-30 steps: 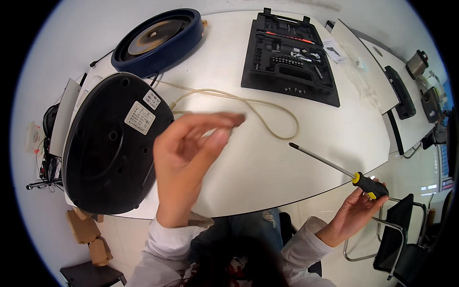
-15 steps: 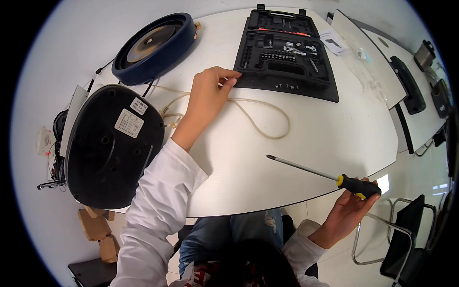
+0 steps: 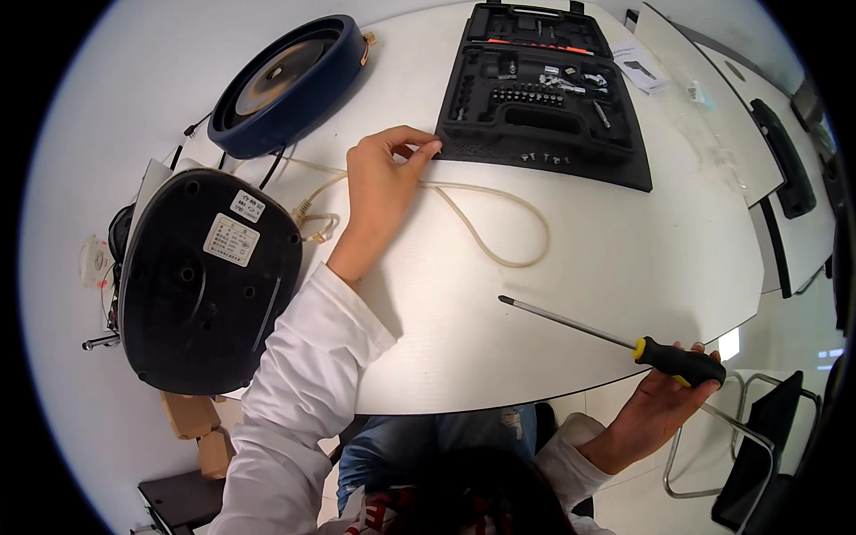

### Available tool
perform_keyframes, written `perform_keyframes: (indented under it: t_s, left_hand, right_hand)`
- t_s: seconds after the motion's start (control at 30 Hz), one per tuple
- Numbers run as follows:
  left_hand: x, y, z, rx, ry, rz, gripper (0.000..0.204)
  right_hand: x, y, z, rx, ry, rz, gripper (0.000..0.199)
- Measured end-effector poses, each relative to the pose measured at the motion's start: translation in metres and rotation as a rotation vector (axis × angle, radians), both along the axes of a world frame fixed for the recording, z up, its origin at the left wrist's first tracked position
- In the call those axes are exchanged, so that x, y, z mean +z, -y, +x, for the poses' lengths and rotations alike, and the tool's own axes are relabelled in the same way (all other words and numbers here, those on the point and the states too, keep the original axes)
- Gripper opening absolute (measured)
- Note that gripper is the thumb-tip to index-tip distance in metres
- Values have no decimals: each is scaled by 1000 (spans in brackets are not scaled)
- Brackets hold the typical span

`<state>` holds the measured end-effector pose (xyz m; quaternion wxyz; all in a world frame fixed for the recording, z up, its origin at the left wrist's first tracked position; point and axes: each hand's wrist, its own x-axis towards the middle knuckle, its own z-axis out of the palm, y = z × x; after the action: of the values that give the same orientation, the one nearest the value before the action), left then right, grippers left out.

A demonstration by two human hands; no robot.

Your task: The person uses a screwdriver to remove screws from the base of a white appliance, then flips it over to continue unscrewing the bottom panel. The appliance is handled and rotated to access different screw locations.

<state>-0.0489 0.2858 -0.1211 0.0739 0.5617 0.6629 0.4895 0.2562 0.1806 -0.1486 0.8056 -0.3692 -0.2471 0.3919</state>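
Note:
My left hand is closed, thumb and index fingertip pinched together at the near left corner of a black mat. Anything between those fingertips is too small or hidden to make out. My right hand grips a Phillips screwdriver by its black and yellow handle, beyond the table's front right edge. Its long shaft points left over the white tabletop. On the mat lies an open black tool case with bits and small metal parts. Several small screws rest on the mat's near part.
An upturned black appliance base with labels stands at the left. Behind it is a round dark blue housing. A pale power cord loops across the white table. Clear plastic wrap and a leaflet lie at right.
My left thumb and index fingertip have come closer together at the mat's corner. The whole view has shifted slightly. The screwdriver stays in my right hand, nearly still.

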Motion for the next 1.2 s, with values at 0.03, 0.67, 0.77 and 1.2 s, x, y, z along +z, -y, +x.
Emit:
perform_keyframes:
  t_s: [0.03, 0.67, 0.77, 1.2]
  left_hand:
    - [0, 0, -1, 9, 8, -14, 9]
    - [-8, -7, 2, 38, -188, 79, 8]
    - [-7, -6, 4, 44, -263, 97, 7]
    - [3, -1, 9, 57, -325, -68, 7]
  right_hand:
    - [0, 0, 0, 14, -5, 7, 41]
    - [-6, -1, 2, 9, 34, 6, 44]
    - [-5, -1, 2, 5, 18, -4, 44]
    - [-7, 0, 3, 35, -9, 15, 43]
